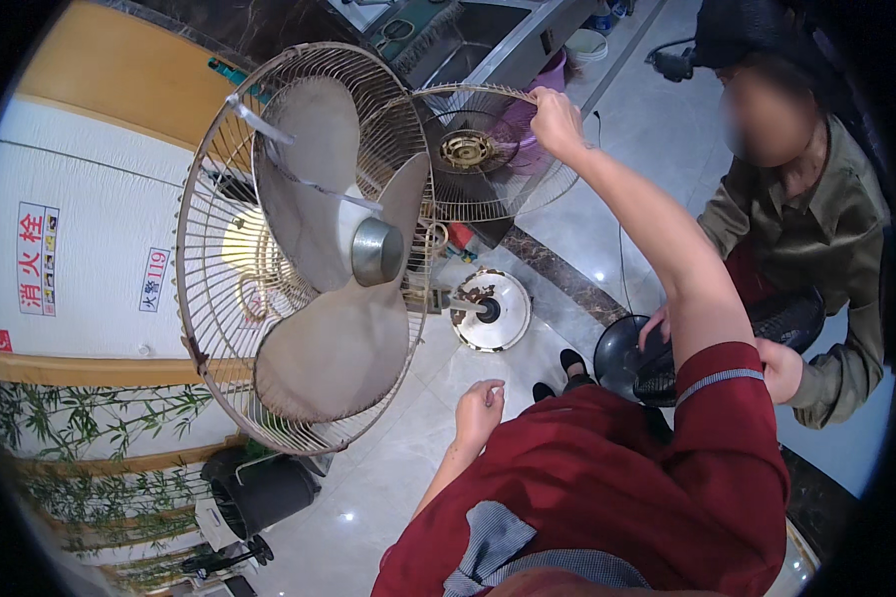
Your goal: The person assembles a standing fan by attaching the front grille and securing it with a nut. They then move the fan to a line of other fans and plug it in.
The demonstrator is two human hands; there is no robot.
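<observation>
A standing fan rises close to the camera, its dusty blades (338, 298) bare inside the rear wire guard (209, 289). My right hand (556, 121) is raised and grips the rim of the detached front wire grille (488, 189), which hangs beside the fan head. My left hand (480, 410) hangs low near my red clothing, fingers curled with nothing in them. The fan's round white base (493, 310) stands on the tiled floor below.
Another person in an olive shirt (816, 229) crouches at the right, both hands on a black fan (657, 358). A black bin (264, 488) sits at lower left. A steel sink counter (488, 40) stands at the top, with a white wall cabinet (90, 249) at left.
</observation>
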